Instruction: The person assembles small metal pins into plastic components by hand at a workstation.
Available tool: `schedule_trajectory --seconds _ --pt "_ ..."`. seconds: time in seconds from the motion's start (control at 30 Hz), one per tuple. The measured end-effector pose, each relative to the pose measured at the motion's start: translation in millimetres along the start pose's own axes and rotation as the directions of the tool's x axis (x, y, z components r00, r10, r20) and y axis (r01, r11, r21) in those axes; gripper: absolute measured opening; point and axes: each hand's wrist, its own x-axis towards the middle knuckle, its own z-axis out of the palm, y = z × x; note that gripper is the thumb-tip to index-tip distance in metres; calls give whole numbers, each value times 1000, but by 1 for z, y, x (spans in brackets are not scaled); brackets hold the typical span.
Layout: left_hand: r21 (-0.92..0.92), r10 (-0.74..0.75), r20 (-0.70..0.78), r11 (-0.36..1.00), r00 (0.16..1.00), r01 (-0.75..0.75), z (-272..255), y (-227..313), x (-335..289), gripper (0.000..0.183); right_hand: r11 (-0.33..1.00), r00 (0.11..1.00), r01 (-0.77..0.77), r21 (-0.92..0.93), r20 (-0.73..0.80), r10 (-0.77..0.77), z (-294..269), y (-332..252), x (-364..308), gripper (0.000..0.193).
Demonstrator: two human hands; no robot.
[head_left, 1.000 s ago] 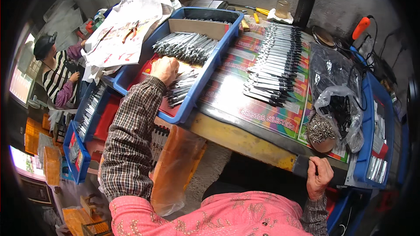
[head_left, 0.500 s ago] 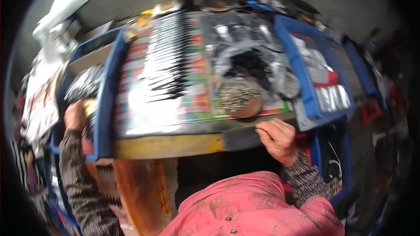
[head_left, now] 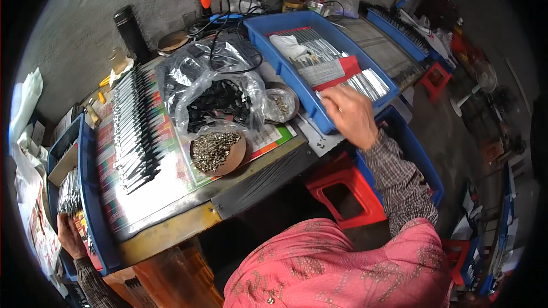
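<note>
My left hand [head_left: 69, 235] is inside the blue bin at the far left, with its fingers stretched toward a bundle of thin silver rods [head_left: 70, 193]. Fingertips and rods meet there, but I cannot tell whether any rod is gripped. Over the near edge of the blue tray [head_left: 321, 115] on the right, my right hand [head_left: 351, 115] is closed, fingers curled toward the thumb. Whatever it may hold is hidden. In that tray lie silver sticks [head_left: 365, 84], a red and grey packet [head_left: 330, 74] and some white wrapping [head_left: 288, 46].
Slim silver-and-black pen-like pieces [head_left: 134, 131] lie in a long row on the table. Beside them are a clear bag of black parts [head_left: 220, 105] and a round dish of small metal pieces [head_left: 235, 157]. A black cable [head_left: 212, 51] loops over the bag. A red stool [head_left: 365, 208] stands below.
The view has swung to the right. My right hand has gone from the table's front edge to the right tray, still closed. My left hand remains in the left bin.
</note>
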Motion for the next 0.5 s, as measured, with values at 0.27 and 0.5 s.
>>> schedule_trajectory --seconds 0.27,0.5 --pt "-227 -27 -20 974 999 21 -20 81 -11 18 962 962 -201 -185 147 229 -2 89 6 11" --pt "-384 132 -68 912 989 -148 -19 160 -15 10 946 925 -240 -220 244 292 4 126 2 17"
